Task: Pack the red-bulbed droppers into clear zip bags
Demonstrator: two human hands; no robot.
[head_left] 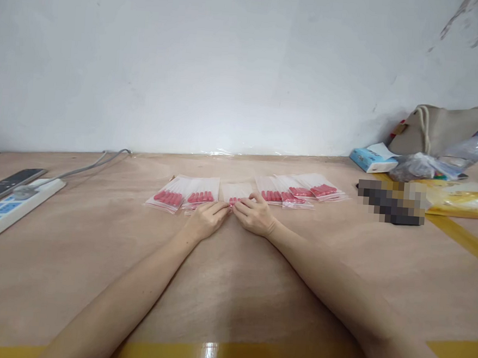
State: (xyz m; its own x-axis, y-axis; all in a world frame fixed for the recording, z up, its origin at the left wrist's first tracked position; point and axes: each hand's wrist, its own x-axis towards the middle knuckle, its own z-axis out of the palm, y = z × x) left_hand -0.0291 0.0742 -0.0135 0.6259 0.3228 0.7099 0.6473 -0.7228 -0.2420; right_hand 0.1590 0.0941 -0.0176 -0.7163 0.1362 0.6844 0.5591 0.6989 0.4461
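Observation:
A small clear zip bag (238,191) with red pieces in it lies flat on the table, partly covered by my fingers. My left hand (208,219) pinches the near edge of this bag from the left. From the right, my right hand (255,215) grips the same edge, its fingertips close to those of the left. More clear bags with red capsule-shaped pieces (168,198) lie overlapping beside my left hand. Another overlapping group of bags (303,190) fans out past my right hand. What the red pieces are, I cannot make out.
At the left lie a white power strip (5,209) with a grey cable and a dark phone-like device (7,184). On the right are a blue tissue pack (373,157), a beige bag (443,128), plastic bags (462,197) and a blurred-out dark object (393,203). A wall rises behind.

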